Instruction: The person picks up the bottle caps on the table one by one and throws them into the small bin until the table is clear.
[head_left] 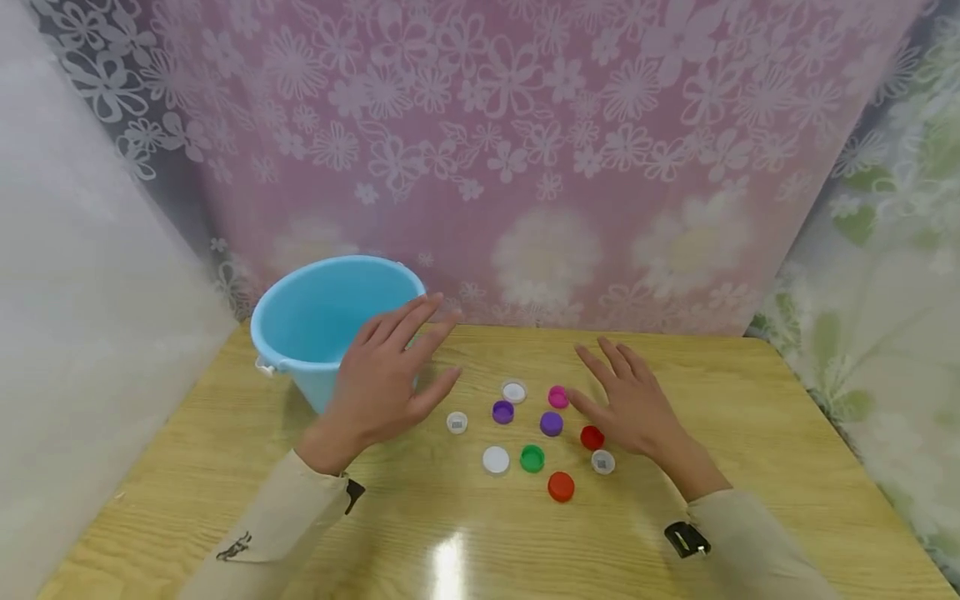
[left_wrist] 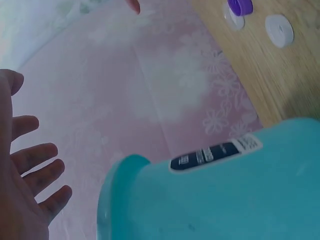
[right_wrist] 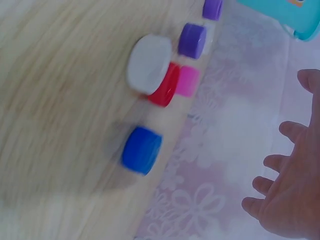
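Note:
My left hand (head_left: pixel 386 379) hovers with spread fingers beside the light blue bucket (head_left: pixel 311 385), overlapping its right side in the head view. Nothing is in that hand. Over the right edge of a group of bottle caps, my right hand (head_left: pixel 633 407) is also spread and holds nothing. Nearest to it are a pink cap (head_left: pixel 558 397), a red cap (head_left: pixel 592 437) and a white cap (head_left: pixel 603 462). A blue cap (right_wrist: pixel 142 150) shows in the right wrist view; the right hand hides it in the head view.
Other caps lie loose on the wooden table (head_left: pixel 405 533): purple (head_left: pixel 551 423), green (head_left: pixel 532 458), orange-red (head_left: pixel 561 487) and several white ones, one (head_left: pixel 496 460) near the front. A pink flowered curtain (head_left: pixel 525 167) hangs behind the table, with pale sheets at both sides.

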